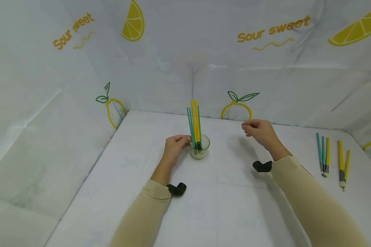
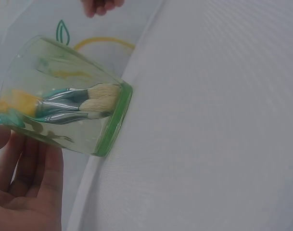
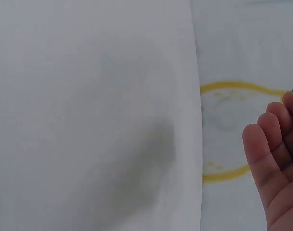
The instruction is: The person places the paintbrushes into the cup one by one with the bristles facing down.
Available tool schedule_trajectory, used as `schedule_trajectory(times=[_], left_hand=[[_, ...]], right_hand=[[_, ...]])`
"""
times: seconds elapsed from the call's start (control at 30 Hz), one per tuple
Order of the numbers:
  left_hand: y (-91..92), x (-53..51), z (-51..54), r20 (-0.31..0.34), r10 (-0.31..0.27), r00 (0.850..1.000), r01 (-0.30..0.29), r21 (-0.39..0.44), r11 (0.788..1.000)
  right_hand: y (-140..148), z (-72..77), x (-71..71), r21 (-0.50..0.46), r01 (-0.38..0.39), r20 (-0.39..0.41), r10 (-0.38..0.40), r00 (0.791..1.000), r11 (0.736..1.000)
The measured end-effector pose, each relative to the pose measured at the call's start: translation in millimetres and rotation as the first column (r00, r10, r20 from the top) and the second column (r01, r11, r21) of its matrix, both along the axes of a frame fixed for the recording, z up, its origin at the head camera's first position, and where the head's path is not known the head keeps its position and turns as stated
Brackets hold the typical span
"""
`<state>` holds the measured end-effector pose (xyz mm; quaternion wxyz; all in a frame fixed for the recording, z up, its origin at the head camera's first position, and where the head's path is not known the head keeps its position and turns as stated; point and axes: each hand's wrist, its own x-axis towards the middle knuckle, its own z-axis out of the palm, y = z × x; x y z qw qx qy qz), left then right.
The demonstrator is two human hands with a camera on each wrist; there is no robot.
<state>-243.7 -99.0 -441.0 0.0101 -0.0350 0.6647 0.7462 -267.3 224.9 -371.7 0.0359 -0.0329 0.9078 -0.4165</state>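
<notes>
A clear, green-tinted glass cup (image 1: 198, 156) stands on the white table, holding several paintbrushes (image 1: 195, 123) with teal and yellow handles. Their pale bristles (image 2: 104, 98) point down toward the cup's base, as the left wrist view shows. My left hand (image 1: 174, 145) pinches the cup near its rim from the left side. To the right of the cup, my right hand (image 1: 261, 132) is raised above the far part of the table with its fingers loosely bent; nothing is in it. The right wrist view catches only part of that hand (image 3: 271, 159).
On the table's right side lie two teal brushes (image 1: 320, 151), a yellow brush (image 1: 327, 152) beside them, and two more yellow brushes (image 1: 340, 157) further right. A white cloth backdrop (image 1: 173, 79) with lemon prints rises behind the table's back edge. Each wrist wears a black device (image 1: 177, 188).
</notes>
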Motion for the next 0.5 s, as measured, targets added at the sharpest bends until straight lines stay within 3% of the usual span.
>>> schedule_trajectory(times=[0.23,0.5], left_hand=[[-1.9,0.7,-1.0,0.014,0.008,1.000,-0.008,0.004,1.000],[-4.2,0.7,-3.1,0.022,0.002,1.000,-0.002,-0.005,1.000]], right_hand=[[79.2,-0.2,12.4,0.075,0.125,0.021,-0.127,0.992,0.989],[149.7,0.4,33.5,0.138,0.249,0.068,-0.260,0.963,0.959]])
